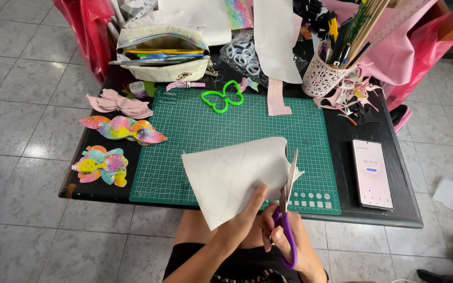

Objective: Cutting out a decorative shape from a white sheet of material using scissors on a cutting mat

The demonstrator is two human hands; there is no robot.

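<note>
Bottom centre of the frame: the right hand (289, 238) is closed through the loops of purple-handled scissors (286, 220), whose blades point upward and are parted around the right edge of a white sheet (234, 175). Just to its left, the left hand (245, 222) pinches the sheet's lower edge, thumb on top and fingers hidden beneath. The sheet is held curved, above the near half of the green cutting mat (237, 123), and faint curved outlines show on its surface.

Lower right: a smartphone (371, 173) lies flat on the black table (342, 126), screen lit, just beside the mat.

Left edge: three stacks of bow-shaped cut-outs rest on the table, a multicoloured stack (101, 165) nearest, a rainbow stack (123, 129) in the middle and a pale pink stack (119, 104) farthest.

Upper centre: a green butterfly-shaped cutter (222, 95) lies on the mat's far edge, near a pink strip (278, 99).

Top of the frame: an open pencil case (163, 52) at the left, a bag of white rings (243, 55) in the centre, and a white lattice cup (325, 76) holding pens and sticks at the right.
</note>
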